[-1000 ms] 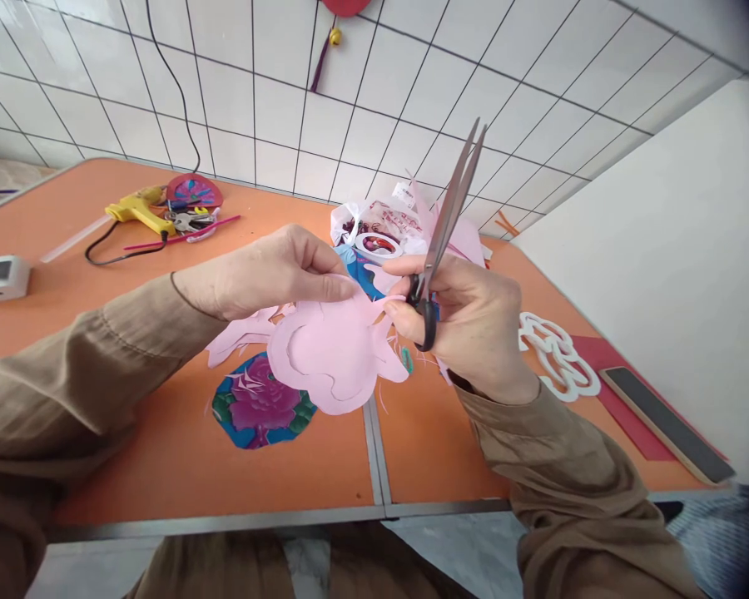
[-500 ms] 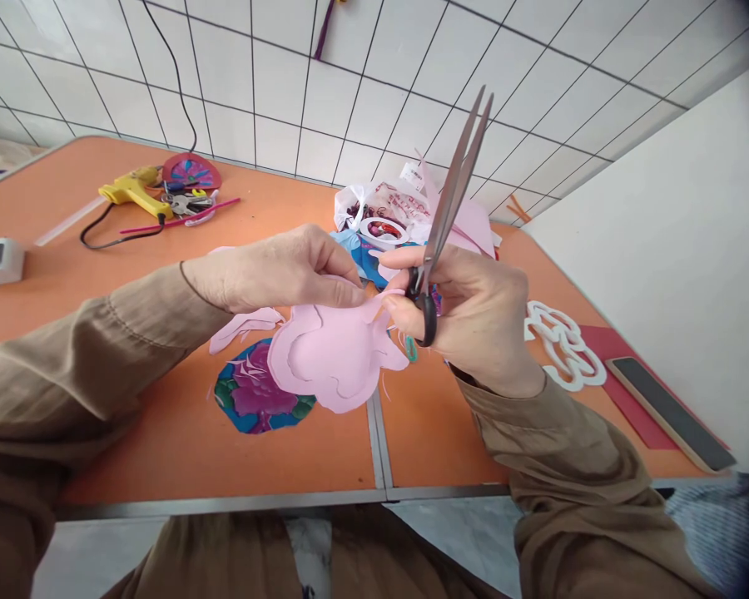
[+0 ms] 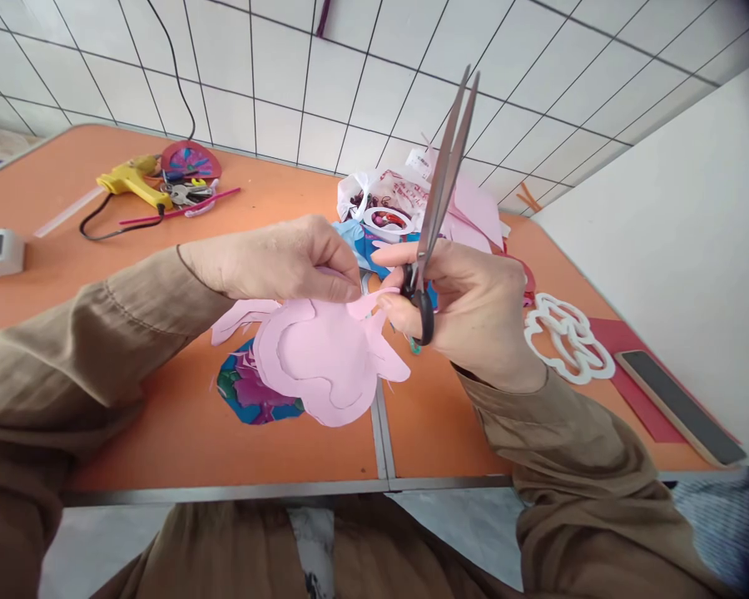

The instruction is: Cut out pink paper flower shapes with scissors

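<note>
Overall: both hands meet above the orange table [image 3: 162,449], with the work held between them, clear of the surface.
Left hand [image 3: 275,266]: thumb and fingers pressed together on the upper edge of the pink paper cutout [image 3: 318,358]; the sheet hangs from this pinch.
Right hand [image 3: 474,308]: fingers closed through the black loops of the scissors [image 3: 440,187]; its thumb tip touches a small flap at the cutout's right edge.
Reason for hold: probably the blades are parked upward to keep them off the paper while fingertips handle the flap.
Scissors axis: nearly upright, tips leaning slightly right toward the tiled wall; blades almost together.
Cutout axis: longest left to right, from a narrow tail at left to the flap at right; lobed face turned to the camera.
Beneath: a floral printed piece [image 3: 250,391] lies flat, partly hidden by the cutout.
Periphery: white cutout [image 3: 567,337] at right; yellow glue gun [image 3: 131,181] far left.
</note>
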### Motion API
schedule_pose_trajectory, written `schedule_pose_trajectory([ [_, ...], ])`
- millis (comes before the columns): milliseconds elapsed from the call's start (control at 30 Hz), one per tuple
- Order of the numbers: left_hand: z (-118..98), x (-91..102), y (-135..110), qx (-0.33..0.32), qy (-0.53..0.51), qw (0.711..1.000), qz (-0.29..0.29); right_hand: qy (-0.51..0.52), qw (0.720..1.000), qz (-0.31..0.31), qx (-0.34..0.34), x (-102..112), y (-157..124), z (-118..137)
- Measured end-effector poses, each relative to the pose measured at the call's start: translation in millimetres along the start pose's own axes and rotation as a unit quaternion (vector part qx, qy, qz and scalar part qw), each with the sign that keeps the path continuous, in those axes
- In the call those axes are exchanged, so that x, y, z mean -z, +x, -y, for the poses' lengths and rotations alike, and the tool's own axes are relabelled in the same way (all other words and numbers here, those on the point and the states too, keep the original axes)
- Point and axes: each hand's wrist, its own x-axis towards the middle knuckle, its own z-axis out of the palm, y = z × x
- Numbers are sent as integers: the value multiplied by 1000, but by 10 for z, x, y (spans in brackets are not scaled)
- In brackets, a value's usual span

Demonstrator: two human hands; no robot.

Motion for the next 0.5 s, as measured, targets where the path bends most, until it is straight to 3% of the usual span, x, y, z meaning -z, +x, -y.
schedule_pose_trajectory([
  [333, 44, 0, 2, -21, 17, 1000, 0, 19, 999, -12, -23, -23, 16, 37],
  [500, 46, 10, 2, 1, -10, 999, -45, 55, 997, -40, -46, 56, 61, 51],
])
